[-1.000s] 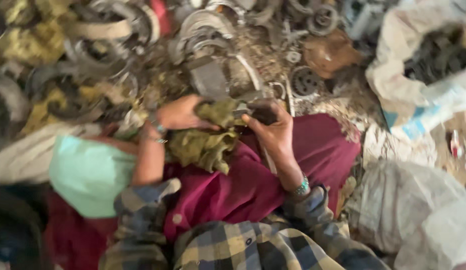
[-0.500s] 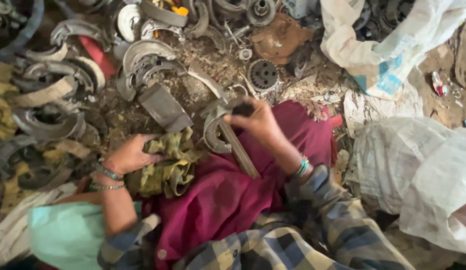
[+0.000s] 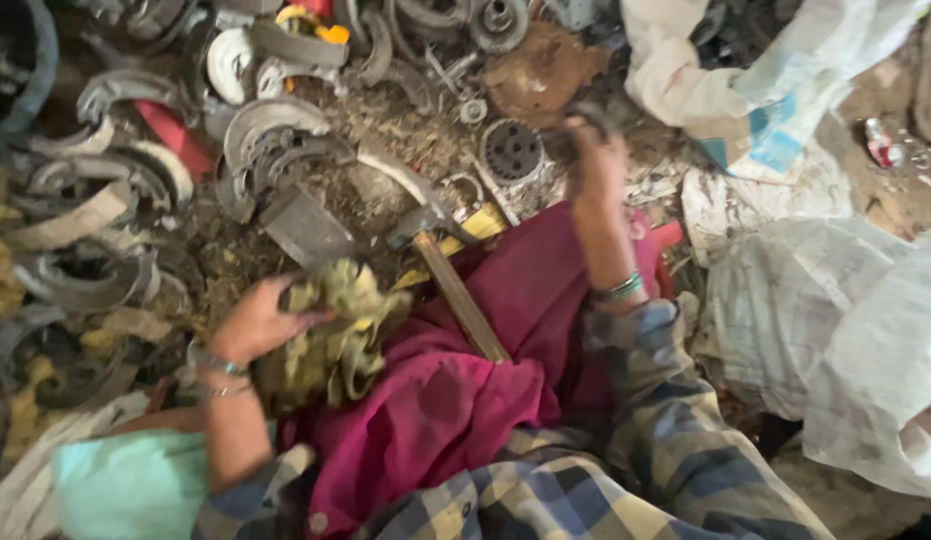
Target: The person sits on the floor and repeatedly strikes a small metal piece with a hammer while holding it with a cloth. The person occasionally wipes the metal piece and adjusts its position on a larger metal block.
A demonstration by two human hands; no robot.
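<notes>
A bundle of olive-green rag (image 3: 336,335) is gripped by the left hand (image 3: 254,325), whose fingers are curled into the cloth at its left side. The rag hangs down and to the right of that hand, over the edge of a magenta cloth (image 3: 486,390) spread across the lap.

The right hand (image 3: 594,165) is stretched forward, well apart from the left, and is closed around a small dark metal part (image 3: 576,125) at the edge of the scrap pile. The part is blurred, so its shape cannot be told. A green bangle (image 3: 623,288) is worn on the right wrist above a checked sleeve (image 3: 676,400).

Between the two hands a hammer with a wooden handle (image 3: 464,300) lies slanted on the magenta cloth, its head toward the scrap; it is touched by neither hand. Just left of the right hand a round toothed gear (image 3: 513,150) lies on the ground, and a rusty brown disc (image 3: 544,70) lies beyond it. Curved grey metal shoes (image 3: 271,125) are heaped across the upper left, near the left hand but apart from it. White sacks (image 3: 836,320) lie to the right of the right arm.
</notes>
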